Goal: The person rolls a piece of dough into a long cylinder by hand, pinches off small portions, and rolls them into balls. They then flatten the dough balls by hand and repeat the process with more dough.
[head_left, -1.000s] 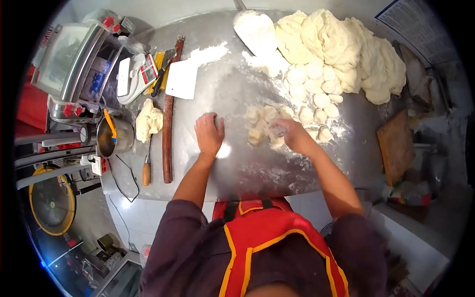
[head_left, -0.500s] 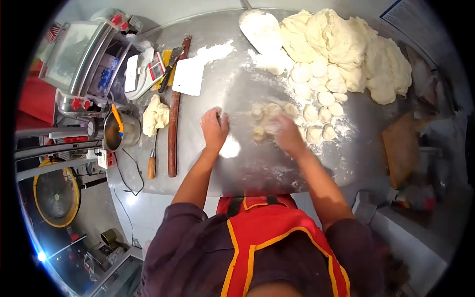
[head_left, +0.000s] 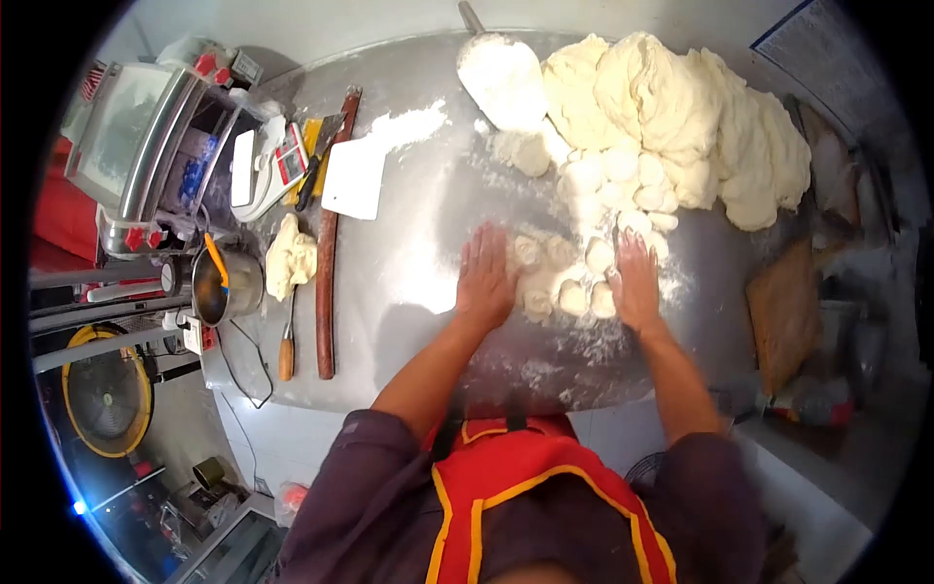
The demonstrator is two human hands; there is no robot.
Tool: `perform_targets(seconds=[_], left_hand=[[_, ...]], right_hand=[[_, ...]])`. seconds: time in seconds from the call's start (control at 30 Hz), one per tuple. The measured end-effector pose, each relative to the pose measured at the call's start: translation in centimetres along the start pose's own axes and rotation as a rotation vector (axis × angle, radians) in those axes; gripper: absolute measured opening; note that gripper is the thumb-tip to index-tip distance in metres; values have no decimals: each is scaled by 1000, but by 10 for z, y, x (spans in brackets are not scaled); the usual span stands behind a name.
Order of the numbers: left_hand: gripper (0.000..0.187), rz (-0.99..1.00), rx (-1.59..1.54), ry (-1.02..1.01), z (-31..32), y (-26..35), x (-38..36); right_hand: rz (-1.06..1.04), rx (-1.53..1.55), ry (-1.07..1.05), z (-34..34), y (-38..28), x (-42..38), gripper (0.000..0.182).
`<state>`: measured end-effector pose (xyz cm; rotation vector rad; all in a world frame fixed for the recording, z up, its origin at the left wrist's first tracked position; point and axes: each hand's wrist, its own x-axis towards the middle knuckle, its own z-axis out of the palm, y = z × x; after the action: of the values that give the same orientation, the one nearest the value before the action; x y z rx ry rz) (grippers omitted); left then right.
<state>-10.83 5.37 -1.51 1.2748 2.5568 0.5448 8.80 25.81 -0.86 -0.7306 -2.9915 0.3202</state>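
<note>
Several small floured dough pieces (head_left: 572, 296) lie in a cluster on the metal table (head_left: 428, 331), between my two hands. My left hand (head_left: 486, 276) lies flat with its fingers stretched out, at the cluster's left side. On the right side, my right hand (head_left: 636, 276) is also stretched out, its inner edge close to or touching the pieces. Neither hand holds anything. More round dough pieces (head_left: 623, 175) rest just beyond, against a large mass of dough (head_left: 652, 92).
A metal scoop of flour (head_left: 501, 83) lies at the back. To the left are a rolling pin (head_left: 329, 282), a white scraper (head_left: 354, 178), a lump of dough (head_left: 290, 257), a kitchen scale (head_left: 277, 175) and a metal pot (head_left: 238, 287). A brown board (head_left: 783, 316) stands at the right.
My left hand has moved right to the dough pieces. My right hand has shifted from over the pieces to their right side, and the pieces sit closer together. The view has tilted slightly.
</note>
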Motion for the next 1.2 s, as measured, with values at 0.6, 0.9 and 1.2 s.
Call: perform_targets(seconds=[0.6,0.9,1.2], left_hand=[[70,168,-18,13,19,44,2],[63,271,206,80,21,9,-1],[37,68,-9,-357,-26,19,50]], right_hand=[[17,110,-41,11,-65,17,75],[-144,156,179,34,-111,29,66],[-71,278,-82,17,-70,55,48]])
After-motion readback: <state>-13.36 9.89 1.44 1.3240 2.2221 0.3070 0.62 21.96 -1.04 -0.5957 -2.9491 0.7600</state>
